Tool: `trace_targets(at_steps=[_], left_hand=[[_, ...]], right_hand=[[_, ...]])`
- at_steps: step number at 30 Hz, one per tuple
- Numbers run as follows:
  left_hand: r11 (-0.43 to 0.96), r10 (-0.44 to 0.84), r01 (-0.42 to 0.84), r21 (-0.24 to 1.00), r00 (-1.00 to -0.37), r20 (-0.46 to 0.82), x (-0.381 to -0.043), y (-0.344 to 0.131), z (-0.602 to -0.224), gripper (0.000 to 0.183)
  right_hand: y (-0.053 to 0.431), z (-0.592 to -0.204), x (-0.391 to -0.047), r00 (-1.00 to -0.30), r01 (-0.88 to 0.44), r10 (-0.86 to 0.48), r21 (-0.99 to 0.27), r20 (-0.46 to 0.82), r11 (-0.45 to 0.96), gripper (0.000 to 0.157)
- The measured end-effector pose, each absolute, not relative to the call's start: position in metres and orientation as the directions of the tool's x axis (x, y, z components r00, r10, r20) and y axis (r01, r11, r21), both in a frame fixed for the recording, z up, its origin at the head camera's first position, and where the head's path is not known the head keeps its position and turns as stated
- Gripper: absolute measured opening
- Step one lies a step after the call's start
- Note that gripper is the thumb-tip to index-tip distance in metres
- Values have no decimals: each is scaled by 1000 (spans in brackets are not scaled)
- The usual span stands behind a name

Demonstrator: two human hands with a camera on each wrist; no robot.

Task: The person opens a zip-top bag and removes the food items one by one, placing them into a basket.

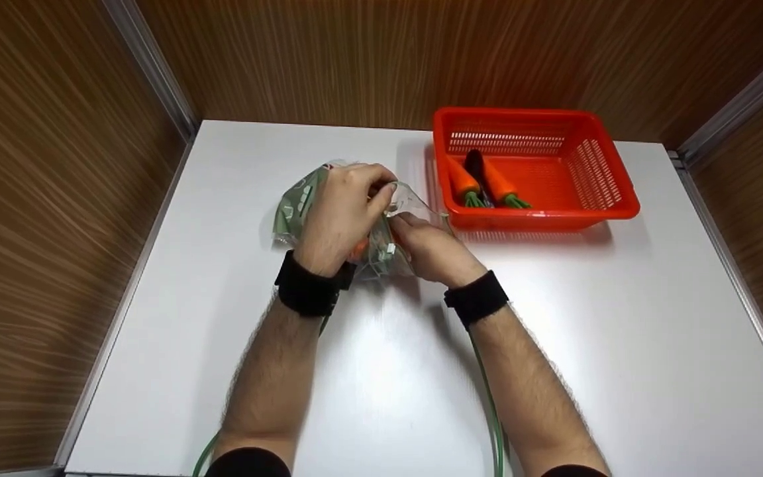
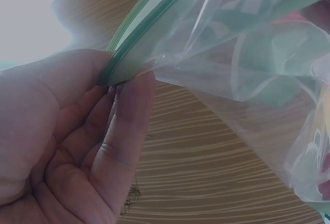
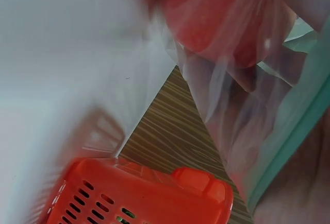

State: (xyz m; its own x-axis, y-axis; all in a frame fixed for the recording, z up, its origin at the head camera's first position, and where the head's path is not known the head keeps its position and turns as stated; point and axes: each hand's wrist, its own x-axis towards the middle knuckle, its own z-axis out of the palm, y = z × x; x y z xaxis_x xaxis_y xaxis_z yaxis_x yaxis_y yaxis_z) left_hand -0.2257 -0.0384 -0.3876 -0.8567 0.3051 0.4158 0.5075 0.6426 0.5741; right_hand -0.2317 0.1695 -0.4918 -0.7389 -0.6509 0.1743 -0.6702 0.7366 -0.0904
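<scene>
A clear zip bag with a green print [image 1: 297, 207] lies between both hands on the white table. My left hand [image 1: 345, 209] pinches its green zip edge [image 2: 149, 23] between thumb and index finger, as the left wrist view shows. From the right, my right hand [image 1: 440, 250] reaches in through the bag's mouth. Its fingers are round a smooth, rounded red item [image 3: 211, 20], seen through the plastic in the right wrist view; its kind is unclear. Low in the bag, an orange-red patch [image 1: 359, 249] shows beside the left wrist. The right fingertips are partly hidden.
Behind and to the right stands a red plastic basket [image 1: 547, 222] with slotted sides. Inside are two carrots [image 1: 462, 180] with green tops and a long dark vegetable [image 1: 474, 163]. Wood-grain panels [image 1: 315, 66] border the white table [image 1: 381, 384]. Green cables run along both forearms.
</scene>
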Motion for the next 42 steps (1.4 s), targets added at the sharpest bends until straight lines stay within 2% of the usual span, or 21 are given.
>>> trace_targets(at_steps=[4, 10, 14, 17, 21, 26, 32, 36, 42], left_hand=[[635, 298, 502, 587, -860, 413, -226, -39, -389, 15], [606, 306, 511, 610, -857, 414, -226, -39, -390, 17], [612, 314, 513, 601, -856, 411, -226, -38, -390, 16], [620, 317, 509, 598, -859, 402, -226, -37, -390, 16], [624, 315, 501, 600, -864, 394, -226, -36, -391, 16], [617, 306, 502, 606, -862, 403, -226, -36, -391, 16], [620, 294, 502, 603, -861, 414, -226, -35, -390, 16], [621, 290, 501, 603, -861, 417, -226, -36, -390, 15], [620, 278, 495, 609, -864, 420, -224, -38, -388, 15]], right_hand=[[170, -490, -233, -741, -667, -647, -87, 180, 740, 53], [169, -491, -230, -743, -661, -635, -84, 211, 745, 42], [168, -493, -229, -741, -662, -638, -65, 210, 747, 46], [168, -494, -230, -745, -662, -644, -81, 173, 745, 57], [169, -493, -232, -741, -671, -657, -102, 140, 735, 61], [175, -483, -231, -739, -674, -650, -154, 180, 723, 59], [185, -464, -227, -774, -631, -609, -280, 171, 723, 79], [193, -450, -223, -794, -600, -585, -377, 167, 706, 76], [204, -432, -217, -796, -597, -567, -428, 211, 678, 71]])
